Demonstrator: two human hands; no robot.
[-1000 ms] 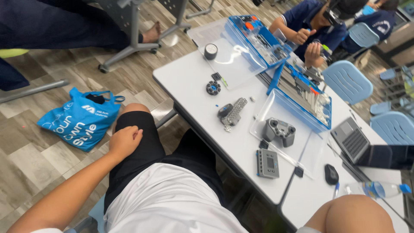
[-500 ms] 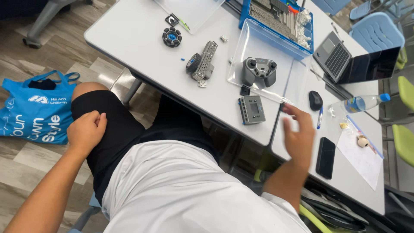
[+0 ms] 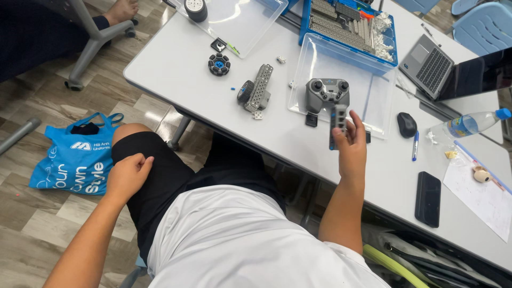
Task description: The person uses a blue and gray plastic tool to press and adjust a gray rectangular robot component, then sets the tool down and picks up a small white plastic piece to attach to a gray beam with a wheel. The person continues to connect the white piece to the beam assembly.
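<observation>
A big white table (image 3: 176, 69) stands on a wood floor (image 3: 32, 234), with a blue bag (image 3: 74, 157) beside the chair. The right hand (image 3: 351, 146) holds a small grey block (image 3: 337, 124) up over the table edge, fingers wrapped round it. The block stands tall, long side up and down. The left hand (image 3: 127, 175) rests curled on the knee.

Bright, even indoor light falls across the white bench (image 3: 176, 69) — shadows stay soft and short beneath the parts. Glare sheens the clear plastic lid (image 3: 346, 69). The frame is sharp at centre, with wide-angle stretching toward the edges.
</observation>
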